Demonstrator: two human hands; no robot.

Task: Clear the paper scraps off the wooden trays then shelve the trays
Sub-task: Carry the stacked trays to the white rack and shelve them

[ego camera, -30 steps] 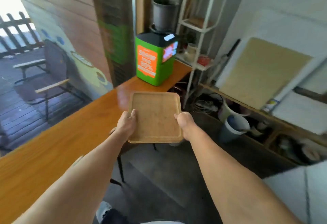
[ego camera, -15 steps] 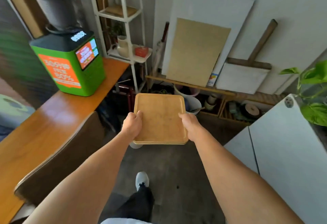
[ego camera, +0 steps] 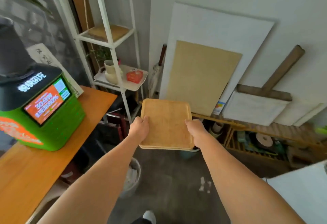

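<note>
I hold a stack of light wooden trays (ego camera: 166,122) level in front of me, its top face bare. My left hand (ego camera: 138,128) grips the left edge and my right hand (ego camera: 195,129) grips the right edge, thumbs on top. Ahead to the left stands a white metal shelf unit (ego camera: 113,43); another wooden tray (ego camera: 108,31) lies on its upper shelf. A bin (ego camera: 131,176) holding white paper scraps sits on the floor below my left forearm.
A green kiosk box (ego camera: 44,110) stands on the orange wooden counter (ego camera: 35,163) at left. The middle shelf carries a cream vase (ego camera: 110,71) and a red box (ego camera: 134,75). Boards (ego camera: 200,76) lean on the wall over a low slatted rack (ego camera: 256,135). A white table corner (ego camera: 300,193) juts in at right.
I have turned right and stepped forward, away from the counter. The shelf unit and leaning boards are closer and more central. Both hands keep the same grip on the trays.
</note>
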